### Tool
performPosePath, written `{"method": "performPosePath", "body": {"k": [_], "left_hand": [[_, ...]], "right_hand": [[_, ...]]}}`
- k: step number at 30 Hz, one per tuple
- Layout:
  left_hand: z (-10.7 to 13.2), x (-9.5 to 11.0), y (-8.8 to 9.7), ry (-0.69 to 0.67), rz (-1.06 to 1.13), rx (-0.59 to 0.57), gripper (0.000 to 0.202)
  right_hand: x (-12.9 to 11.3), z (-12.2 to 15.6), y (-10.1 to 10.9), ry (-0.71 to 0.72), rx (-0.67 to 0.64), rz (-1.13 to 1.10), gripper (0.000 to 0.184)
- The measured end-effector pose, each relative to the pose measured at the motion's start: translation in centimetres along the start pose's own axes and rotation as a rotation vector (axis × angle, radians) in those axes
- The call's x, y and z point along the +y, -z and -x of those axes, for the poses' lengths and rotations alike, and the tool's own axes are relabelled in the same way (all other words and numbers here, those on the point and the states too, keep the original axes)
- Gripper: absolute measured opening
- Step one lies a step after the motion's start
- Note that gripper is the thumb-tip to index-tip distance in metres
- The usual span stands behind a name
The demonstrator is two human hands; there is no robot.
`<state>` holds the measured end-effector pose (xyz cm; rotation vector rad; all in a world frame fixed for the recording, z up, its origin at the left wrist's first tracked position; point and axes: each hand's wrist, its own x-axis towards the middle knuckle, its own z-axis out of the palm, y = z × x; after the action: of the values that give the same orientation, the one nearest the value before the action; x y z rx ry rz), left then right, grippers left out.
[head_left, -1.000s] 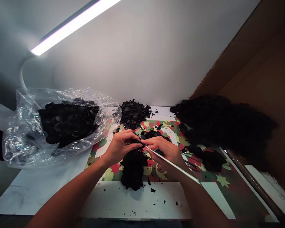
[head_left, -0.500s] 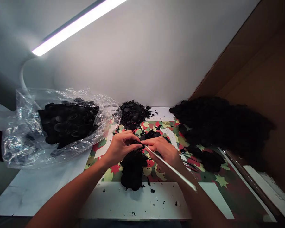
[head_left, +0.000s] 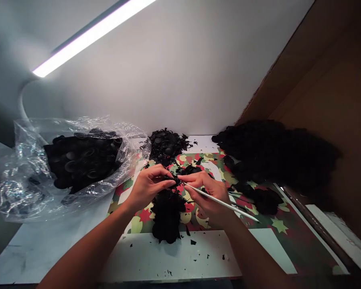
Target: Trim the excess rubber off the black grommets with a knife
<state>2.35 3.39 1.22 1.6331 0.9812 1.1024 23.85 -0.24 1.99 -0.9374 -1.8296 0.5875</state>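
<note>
Between thumb and fingers, my left hand (head_left: 150,182) pinches a small black round piece (head_left: 176,181), partly hidden by the fingertips. My right hand (head_left: 209,192) holds a thin white stick (head_left: 225,204), its near end pointing down to the right and its other end at the black piece. My right fingertips are close to that piece; whether they touch it I cannot tell. Below both hands lies a pile of black round pieces (head_left: 167,218). More black pieces (head_left: 192,170) lie just behind my right hand.
A clear plastic bag (head_left: 21,188) of black discs (head_left: 87,158) stands left. At the back is a heap of black scraps (head_left: 167,144); a large dark heap (head_left: 276,156) lies right, before a cardboard panel (head_left: 327,76). A lamp (head_left: 93,38) shines above. Patterned sheet (head_left: 307,249) covers the table.
The white stick has swung, its near end now further right and higher. My right hand has turned slightly. My left hand keeps its pinch, and the whole view has shifted a little.
</note>
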Motion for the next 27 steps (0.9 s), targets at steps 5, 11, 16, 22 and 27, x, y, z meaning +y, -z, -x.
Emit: {"method": "performPosePath", "body": {"k": [5,11,16,22,27], "left_hand": [[0.0,-0.1,-0.1,-0.022,-0.046,0.007,0.01],[0.1,-0.3,-0.2,0.003,0.005,0.015,0.011],[0.2,-0.7,-0.4,0.01,0.011,0.03,0.012],[0.3,-0.8,-0.5,0.079,0.109,0.028,0.015],[0.1,-0.7,-0.6,0.187,0.378,0.036,0.017]], "right_hand": [[0.8,0.2,-0.3,0.055,-0.002,0.023,0.012],[0.7,0.2,-0.2,0.092,-0.013,0.048,0.012],[0.6,0.2,-1.4,0.193,0.078,0.132,0.015],[1.0,0.3,-2.1,0.103,0.211,0.184,0.012],[0.9,0.3,-1.7,-0.275,0.26,-0.103,0.017]]}}
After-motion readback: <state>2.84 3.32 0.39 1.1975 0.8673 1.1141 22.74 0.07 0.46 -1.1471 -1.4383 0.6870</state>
